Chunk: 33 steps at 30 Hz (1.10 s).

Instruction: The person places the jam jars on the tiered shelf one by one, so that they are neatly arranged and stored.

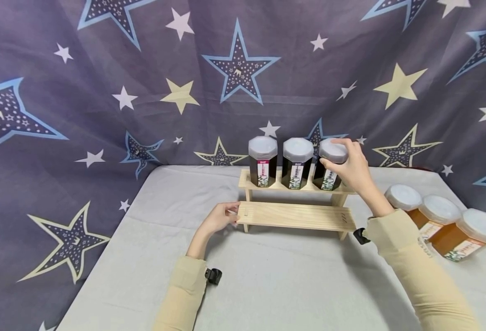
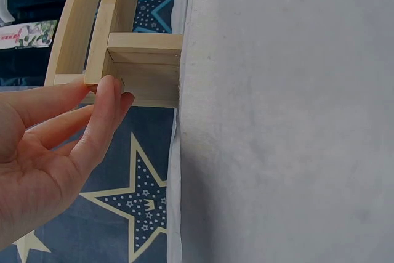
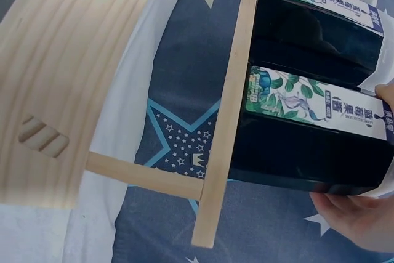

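Observation:
A two-step wooden rack (image 1: 294, 216) stands on the cloth-covered table. My left hand (image 1: 217, 218) is at the left end of its lower step; in the left wrist view, thumb and fingers pinch the corner of that wooden board (image 2: 100, 60). My right hand (image 1: 353, 169) grips a dark jar with a white lid (image 1: 333, 151) from its right side, fingers and thumb around the lid. That jar (image 3: 308, 146) stands upright at the right end of the upper step. Two similar dark jars, one centre (image 1: 297, 161) and one left (image 1: 262, 161), share the step.
Three amber jars with white lids, the nearest one (image 1: 466, 236) among them, stand on the table right of the rack, close to my right sleeve (image 1: 408, 248). A star-patterned curtain (image 1: 144, 92) hangs behind. Grey-white cloth (image 1: 276, 276) covers the table.

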{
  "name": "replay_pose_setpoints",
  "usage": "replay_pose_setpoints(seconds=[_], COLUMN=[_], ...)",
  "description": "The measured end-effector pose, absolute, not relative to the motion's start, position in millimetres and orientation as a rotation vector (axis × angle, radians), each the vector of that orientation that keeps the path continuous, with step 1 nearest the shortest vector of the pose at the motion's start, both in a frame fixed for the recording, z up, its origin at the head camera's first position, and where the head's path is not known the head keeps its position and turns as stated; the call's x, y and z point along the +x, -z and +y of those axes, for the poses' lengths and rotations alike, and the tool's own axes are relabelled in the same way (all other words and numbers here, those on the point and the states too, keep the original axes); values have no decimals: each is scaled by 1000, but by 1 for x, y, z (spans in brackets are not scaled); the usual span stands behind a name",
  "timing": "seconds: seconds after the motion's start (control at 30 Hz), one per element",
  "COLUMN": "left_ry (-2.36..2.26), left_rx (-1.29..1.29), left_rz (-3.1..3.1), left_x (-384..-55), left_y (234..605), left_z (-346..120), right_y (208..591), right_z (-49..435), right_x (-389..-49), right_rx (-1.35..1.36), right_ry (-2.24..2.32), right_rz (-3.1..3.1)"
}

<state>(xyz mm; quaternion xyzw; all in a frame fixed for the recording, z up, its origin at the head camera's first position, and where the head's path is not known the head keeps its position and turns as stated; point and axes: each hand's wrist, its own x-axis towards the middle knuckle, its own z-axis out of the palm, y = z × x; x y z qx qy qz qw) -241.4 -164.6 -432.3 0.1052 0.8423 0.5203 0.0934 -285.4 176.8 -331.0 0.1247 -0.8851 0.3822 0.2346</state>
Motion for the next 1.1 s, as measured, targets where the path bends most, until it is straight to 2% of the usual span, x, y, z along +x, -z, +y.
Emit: replay_pose_setpoints(seconds=[0.5,0.77,1.1], left_ry=[-1566,-1566,-1639], left_rx=[318,328,438], left_rz=[2480,2458,2427], left_x=[-241,-232,-245], left_y=[434,417,441], left_z=[-165,-161,-171], right_y=[330,330,333], right_z=[182,184,190], right_x=[-281,-276,-266], right_rx=[432,474,485], right_ry=[-1143,-1105,-1043], right_rz=[-2468,-2405,-2330])
